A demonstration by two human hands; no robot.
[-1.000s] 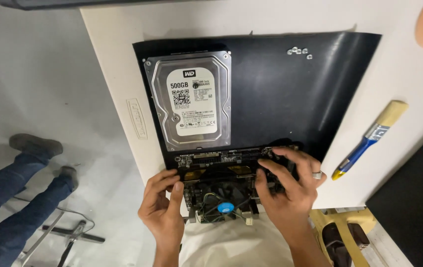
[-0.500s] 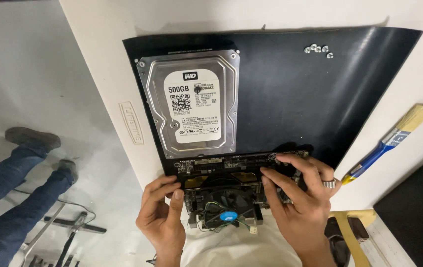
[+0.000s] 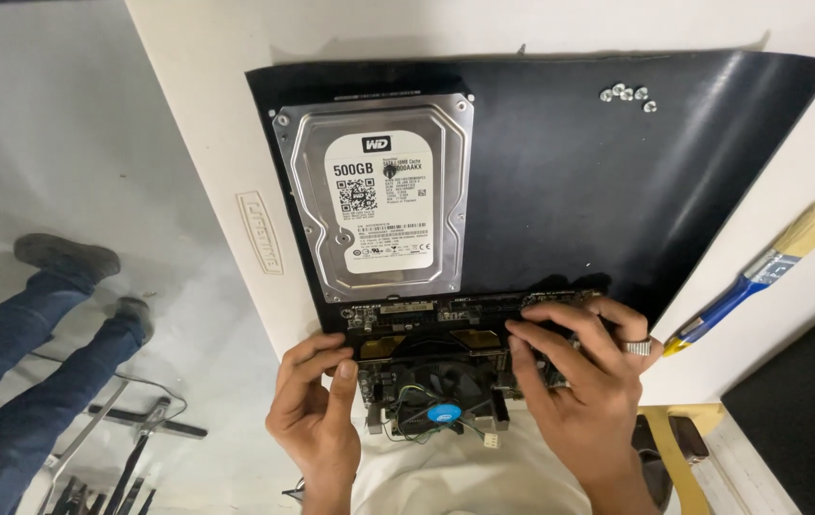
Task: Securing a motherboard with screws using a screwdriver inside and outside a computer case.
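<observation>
I held the circuit board (image 3: 445,358) with its round cooling fan (image 3: 441,396) at the near edge of the desk (image 3: 197,114), half on the black mat (image 3: 598,181). My left hand (image 3: 317,415) gripped its left side; my right hand (image 3: 584,377) clasped its right side, fingers spread over the top. A silver hard drive (image 3: 377,195) lay just beyond, small screws (image 3: 627,94) near the mat's far right corner, a blue-handled brush (image 3: 760,272) by the desk's right edge.

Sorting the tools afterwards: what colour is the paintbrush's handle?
Blue, with a yellow tip; the paintbrush shows in the head view.
</observation>
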